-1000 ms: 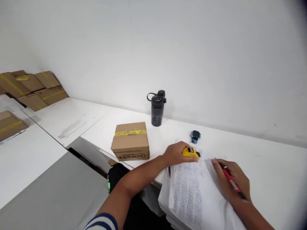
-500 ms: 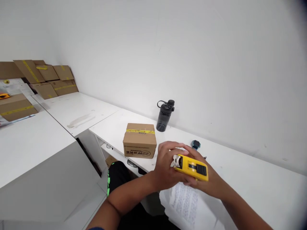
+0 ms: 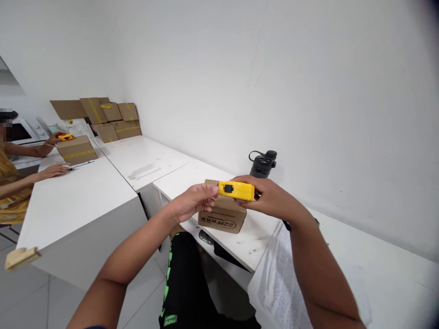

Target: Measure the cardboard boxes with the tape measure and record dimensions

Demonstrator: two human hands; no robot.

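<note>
A yellow tape measure (image 3: 238, 190) with a black slide button is held up in front of a small cardboard box (image 3: 222, 218). My right hand (image 3: 270, 198) is closed around its right end. At the other end, my left hand (image 3: 194, 201) has its thumb and fingertips pinched at the tape's tip, the remaining fingers curled. The box sits on the white desk behind and below both hands, its top partly hidden by them. No drawn-out length of blade can be made out.
A dark water bottle (image 3: 262, 164) stands against the wall behind my right hand. Written paper sheets (image 3: 277, 278) hang over the desk's front edge. At the left, a person holds an orange tape measure (image 3: 65, 137) on another cardboard box (image 3: 77, 150). Stacked boxes (image 3: 118, 119) fill the corner.
The tape measure has moved left and up, over the small box, and has turned round. My left hand has shifted to its tip. The view has swung left, showing another person.
</note>
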